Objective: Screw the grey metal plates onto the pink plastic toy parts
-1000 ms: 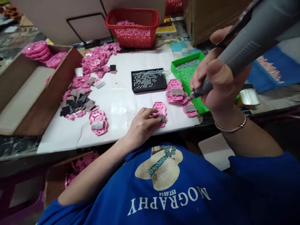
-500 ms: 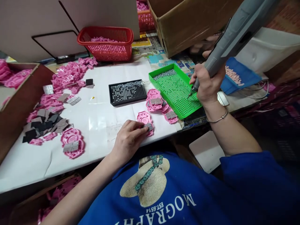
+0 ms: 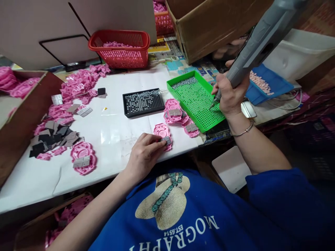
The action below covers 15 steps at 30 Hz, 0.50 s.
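My right hand [image 3: 231, 92] is wrapped round a grey electric screwdriver [image 3: 259, 48], its bit pointing down over the green perforated tray [image 3: 195, 122] of small screws. With fingers pressed together, my left hand [image 3: 143, 153] grips a pink plastic part [image 3: 161, 129] lying near the table's front edge. A grey plate [image 3: 167, 140] rests on that part, partly under my fingertips. Just behind it lie several more pink parts [image 3: 175, 112] with grey plates. The black perforated tray [image 3: 142, 103], holding small screws, stands left of them.
Pink pieces [image 3: 77, 83] and dark and grey plates [image 3: 54, 136] are heaped on the left, with another pink part [image 3: 83, 158] nearer me. A red basket [image 3: 119, 48] stands at the back. A cardboard box [image 3: 209, 28] and a blue tray [image 3: 274, 85] are on the right.
The view has shifted very slightly, so the table things appear a little further right. Both hands keep their hold, and the screwdriver tip stays over the green tray.
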### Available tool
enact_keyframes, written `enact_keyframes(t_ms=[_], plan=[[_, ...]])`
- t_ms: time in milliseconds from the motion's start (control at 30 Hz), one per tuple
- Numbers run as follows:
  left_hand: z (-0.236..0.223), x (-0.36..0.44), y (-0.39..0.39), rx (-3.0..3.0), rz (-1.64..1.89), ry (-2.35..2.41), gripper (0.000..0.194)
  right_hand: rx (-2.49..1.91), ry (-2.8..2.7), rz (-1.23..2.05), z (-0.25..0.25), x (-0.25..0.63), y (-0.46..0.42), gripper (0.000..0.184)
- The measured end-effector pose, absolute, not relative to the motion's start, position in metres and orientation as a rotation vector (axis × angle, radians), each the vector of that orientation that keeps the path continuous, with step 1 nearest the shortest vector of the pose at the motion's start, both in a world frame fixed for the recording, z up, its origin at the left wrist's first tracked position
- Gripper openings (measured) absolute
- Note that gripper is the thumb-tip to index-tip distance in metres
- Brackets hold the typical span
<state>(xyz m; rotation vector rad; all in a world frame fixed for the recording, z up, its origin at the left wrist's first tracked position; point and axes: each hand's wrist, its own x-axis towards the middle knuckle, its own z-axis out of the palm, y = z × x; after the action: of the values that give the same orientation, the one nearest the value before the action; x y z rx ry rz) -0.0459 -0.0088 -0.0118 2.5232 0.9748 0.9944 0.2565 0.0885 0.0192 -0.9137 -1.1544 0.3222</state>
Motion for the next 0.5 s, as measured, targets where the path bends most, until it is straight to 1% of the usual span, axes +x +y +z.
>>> enact_keyframes(t_ms=[200, 300, 367, 433, 500], plan=[[-0.012, -0.049, -0.01, 2.507, 0.964, 0.985, 0.014, -0.897, -1.153, 0.31, 0.027, 0.255, 0.091, 0.039], [-0.015, -0.05, -0.011, 2.44, 0.97, 1.003, 0.016, -0.784, -1.138, 0.31, 0.038, 0.249, 0.09, 0.037], [-0.017, -0.051, -0.012, 2.415, 0.983, 0.982, 0.016, -0.661, -1.139, 0.297, 0.047, 0.239, 0.086, 0.033], [-0.018, -0.052, -0.011, 2.422, 1.004, 0.949, 0.015, -0.602, -1.196, 0.291, 0.054, 0.227, 0.078, 0.025], [-0.02, -0.053, -0.01, 2.429, 1.016, 0.927, 0.016, -0.665, -1.236, 0.306, 0.059, 0.217, 0.069, 0.022]])
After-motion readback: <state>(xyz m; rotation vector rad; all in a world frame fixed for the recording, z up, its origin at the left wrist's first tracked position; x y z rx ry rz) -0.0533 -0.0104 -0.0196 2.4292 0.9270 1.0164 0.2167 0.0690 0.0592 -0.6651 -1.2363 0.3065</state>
